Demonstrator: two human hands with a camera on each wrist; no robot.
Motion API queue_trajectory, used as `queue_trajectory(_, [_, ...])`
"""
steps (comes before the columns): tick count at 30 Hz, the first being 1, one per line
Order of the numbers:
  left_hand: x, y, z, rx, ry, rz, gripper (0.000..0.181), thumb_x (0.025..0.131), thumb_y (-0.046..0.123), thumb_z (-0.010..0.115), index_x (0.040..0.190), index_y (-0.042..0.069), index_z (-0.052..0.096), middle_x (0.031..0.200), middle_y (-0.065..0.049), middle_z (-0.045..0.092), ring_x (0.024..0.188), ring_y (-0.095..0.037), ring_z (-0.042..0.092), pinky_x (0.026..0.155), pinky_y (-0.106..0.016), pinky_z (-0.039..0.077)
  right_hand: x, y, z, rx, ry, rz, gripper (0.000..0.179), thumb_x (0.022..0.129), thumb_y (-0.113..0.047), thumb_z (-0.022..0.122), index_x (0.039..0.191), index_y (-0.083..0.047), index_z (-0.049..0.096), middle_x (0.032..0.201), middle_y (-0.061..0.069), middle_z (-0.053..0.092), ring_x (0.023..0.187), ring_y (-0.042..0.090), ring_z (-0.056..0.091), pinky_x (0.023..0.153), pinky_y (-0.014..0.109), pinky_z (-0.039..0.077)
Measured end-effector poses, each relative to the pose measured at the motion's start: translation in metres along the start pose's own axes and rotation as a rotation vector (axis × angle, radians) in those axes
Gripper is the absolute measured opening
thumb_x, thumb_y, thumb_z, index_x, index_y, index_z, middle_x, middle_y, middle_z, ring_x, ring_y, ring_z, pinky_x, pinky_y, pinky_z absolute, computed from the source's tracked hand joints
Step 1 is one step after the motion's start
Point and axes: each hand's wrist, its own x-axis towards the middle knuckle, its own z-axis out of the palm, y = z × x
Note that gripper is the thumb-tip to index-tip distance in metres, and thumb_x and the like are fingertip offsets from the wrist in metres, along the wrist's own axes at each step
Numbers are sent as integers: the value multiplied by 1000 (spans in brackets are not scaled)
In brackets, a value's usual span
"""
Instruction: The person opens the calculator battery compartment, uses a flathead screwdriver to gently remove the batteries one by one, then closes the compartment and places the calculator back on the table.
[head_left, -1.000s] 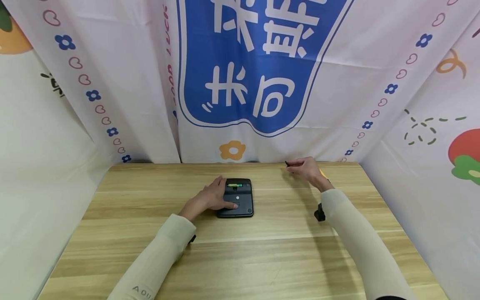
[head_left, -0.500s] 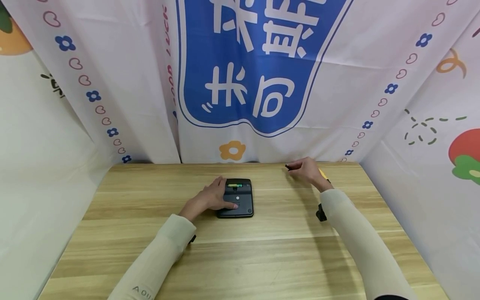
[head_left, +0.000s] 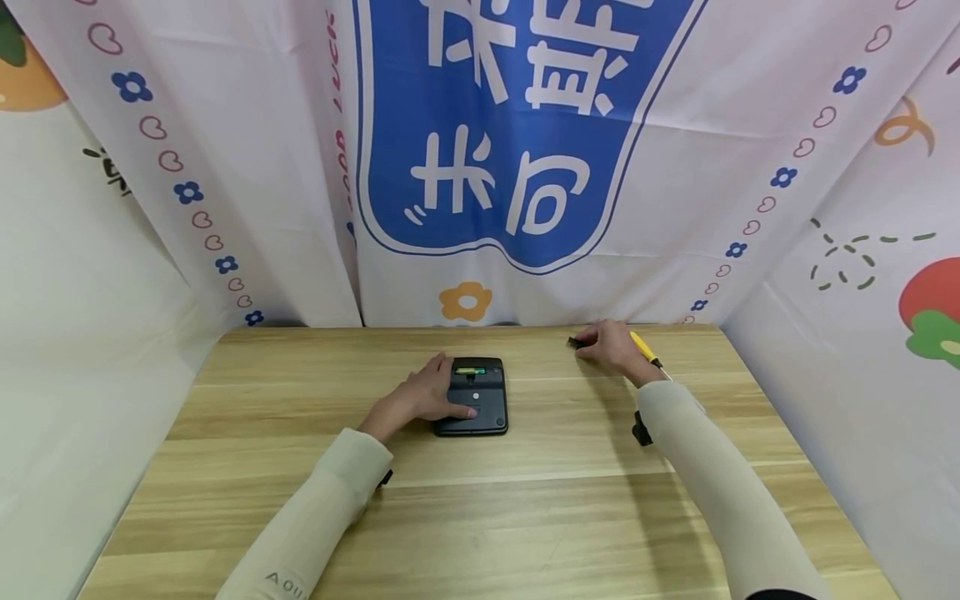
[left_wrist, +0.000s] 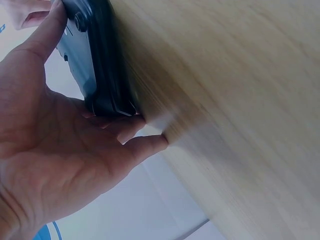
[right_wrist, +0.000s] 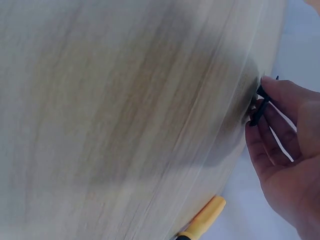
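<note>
A dark calculator (head_left: pixel 487 408) lies face down on the table, its battery compartment uncovered and a green-and-yellow battery (head_left: pixel 470 371) showing inside. My left hand (head_left: pixel 426 395) holds it, thumb on the back and fingers along the left side; in the left wrist view the fingertips reach its edge (left_wrist: pixel 102 75) beside the tabletop. To the right, near the table's far edge, my right hand (head_left: pixel 611 345) pinches a small black plastic piece (head_left: pixel 576 342), which looks like a battery cover. The right wrist view shows this piece (right_wrist: pixel 259 111) between thumb and fingertips, partly hidden by them.
A yellow-handled screwdriver (head_left: pixel 645 348) lies just right of my right hand, its shaft partly hidden behind the wrist. The wooden table (head_left: pixel 480 517) meets a printed white cloth (head_left: pixel 405 292) along its far edge. Cloth walls also stand at both sides.
My right hand has lowered slightly towards me, and the black piece in it has turned to show more of itself. More of the screwdriver is visible. The left hand and calculator have stayed put.
</note>
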Motion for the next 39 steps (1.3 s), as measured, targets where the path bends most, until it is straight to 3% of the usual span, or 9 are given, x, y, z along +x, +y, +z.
queue_trajectory(15, [2,0,0,-3,5,-5,113,94,54,78,167,-5,16,174,-27,13,161,-41,19,126,-65,21,2,-1,2,-86,-12,-15,29,90,-13,85,116,-2,81,113,16,80,110,35,72,97,50,57])
queue_trajectory(22, [0,0,0,0,8,0,112,94,54,78,167,-5,17,174,-28,14,160,-42,20,126,-65,21,-2,0,4,-101,17,-35,32,99,-24,76,120,1,79,116,19,77,107,36,72,94,52,57])
queue_trajectory(30, [-1,0,-1,-2,5,7,112,94,53,78,166,-6,16,174,-28,14,160,-42,20,126,-66,21,-7,2,1,-159,112,-36,47,104,-32,70,133,5,70,138,27,66,133,48,56,115,62,42])
queue_trajectory(39, [0,0,1,6,3,7,113,94,54,78,166,-6,16,173,-29,14,161,-42,20,126,-65,21,-14,9,-7,-254,129,94,61,108,-38,60,144,11,57,147,34,56,139,54,46,120,64,33])
